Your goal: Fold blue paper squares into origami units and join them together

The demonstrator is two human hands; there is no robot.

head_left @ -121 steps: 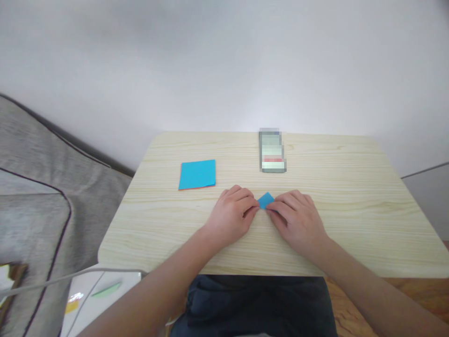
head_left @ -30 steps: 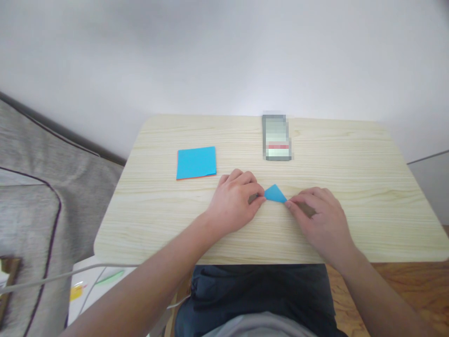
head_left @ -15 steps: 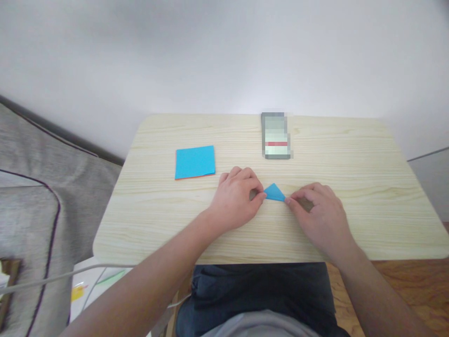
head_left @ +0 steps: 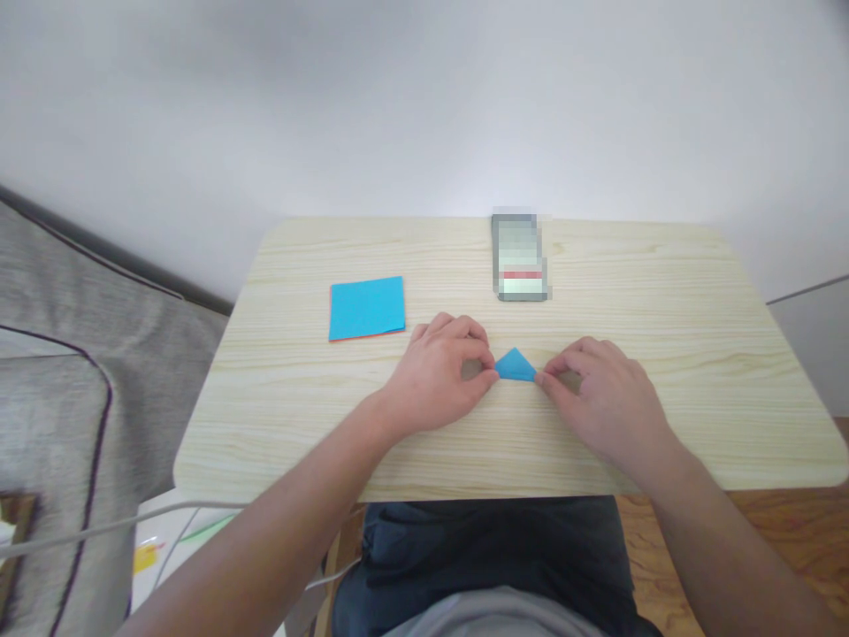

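Observation:
A small blue folded paper triangle (head_left: 516,365) is held between my two hands, its peak pointing away from me. My left hand (head_left: 443,370) pinches the left corner between thumb and forefinger. At the opposite corner, the thumb and forefinger of my right hand (head_left: 605,396) are closed on the paper. The fingertips hide both corners. Left of my left hand lies a stack of blue paper (head_left: 367,309), with a thin orange-red edge showing beneath.
A phone with a blurred screen (head_left: 520,257) lies at the back of the pale wooden table (head_left: 265,389), near the white wall. A grey fabric-covered piece of furniture (head_left: 152,380) stands at the left. A pale cable (head_left: 179,507) runs below the left table edge.
The folded paper now sits more level, its left corner slightly lower. Both hands keep their pinch on it and have shifted only a little.

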